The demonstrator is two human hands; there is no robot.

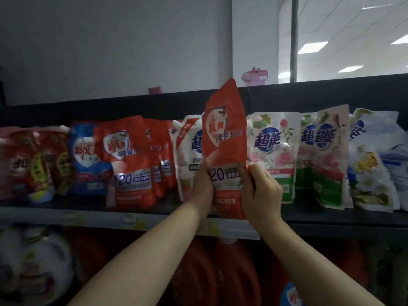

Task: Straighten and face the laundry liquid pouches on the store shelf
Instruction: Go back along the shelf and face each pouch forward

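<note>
Held item: red pouch (224,138), kept upright with its printed face outward, in front of the row on the upper shelf (331,219); its top corner rises above the neighbouring packs, its base is level with the shelf's front edge
Left hand (202,184): wrapped around the lower left edge of the red pouch, fingers hidden behind it
Right hand (261,191): clamped on the lower right edge of the red pouch, thumb laid on the front
Left of held item: white pouch (187,155) just beside it and partly covered; further left, a red pouch group (130,160), then a blue pouch (85,155)
Right of held item: floral pouches (272,151) stood upright, several overlapped; at the far right a white-and-yellow pouch (368,164), tilted
Lower shelf: red and white goods, blurred, not identifiable
Background: grey wall (110,40)
</note>
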